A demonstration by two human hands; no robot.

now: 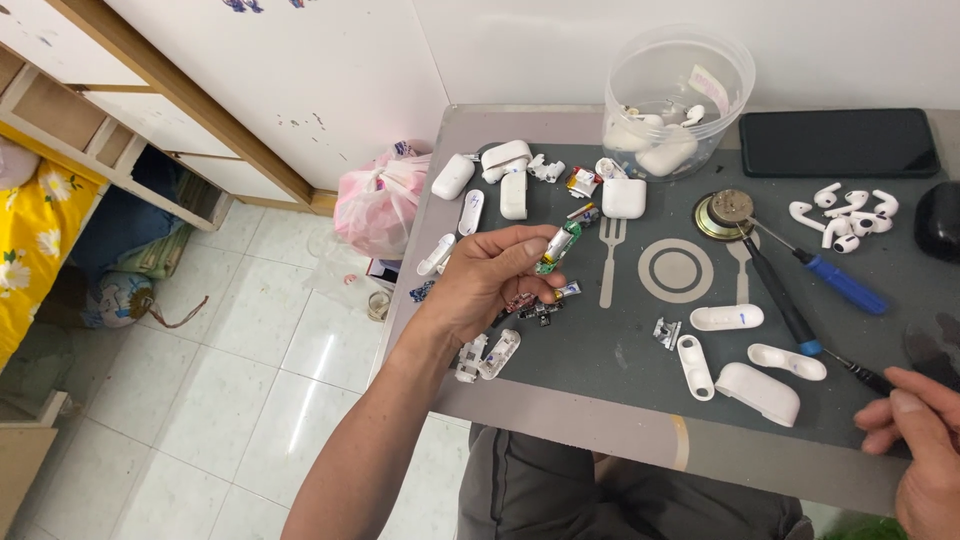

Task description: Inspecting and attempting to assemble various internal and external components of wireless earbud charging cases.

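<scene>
bright, even indoor light with soft, faint shadows under the pieces on the grey mat (620,345). mild glare on the floor tiles (300,370) at 8 o'clock. sharp centre; slight wide-angle bending and softness toward the edges.

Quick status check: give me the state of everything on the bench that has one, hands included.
Left hand: raised, gripping a small battery cell.
Right hand: at the table edge, holds nothing visible.
Clear tub: lidless, white parts inside.
Phone: screen dark.
White earbud cases: taken apart.
Blue screwdrivers: lying flat.
</scene>
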